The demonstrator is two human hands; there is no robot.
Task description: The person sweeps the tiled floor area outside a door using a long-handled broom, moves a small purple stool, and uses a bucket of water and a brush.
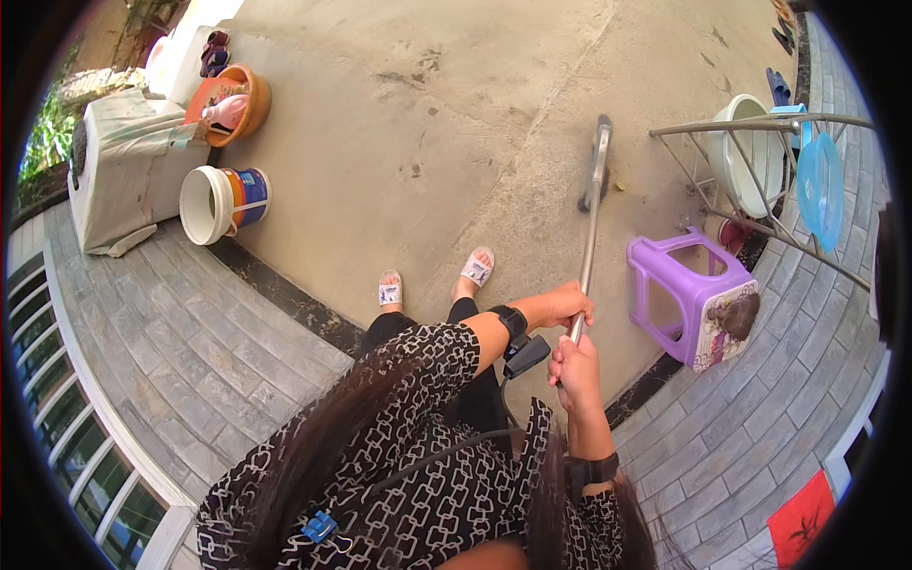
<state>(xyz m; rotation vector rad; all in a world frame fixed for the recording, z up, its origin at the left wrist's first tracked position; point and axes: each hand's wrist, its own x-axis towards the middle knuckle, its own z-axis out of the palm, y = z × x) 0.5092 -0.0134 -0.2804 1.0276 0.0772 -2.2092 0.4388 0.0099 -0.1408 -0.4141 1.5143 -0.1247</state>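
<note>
A long-handled mop (594, 218) with a metal pole slants up and slightly right in front of me. Its narrow grey head (602, 142) rests on the concrete floor; whether it is cloth or bristle I cannot tell. My left hand (567, 306) is wrapped round the pole from the left side. Just below it, my right hand (578, 366) grips the pole's near end. Each wrist wears a black band, and a small black device (525, 357) on a cable hangs by my left wrist. My feet in white slippers (478, 267) stand left of the pole.
To the right stand a purple plastic stool (654, 285), tipped in view, and a metal rack (708, 125) with a white basin (736, 157) and a blue basin (821, 190). At left are a white bucket (220, 204), an orange tub (255, 109) and a cloth-covered box (123, 180).
</note>
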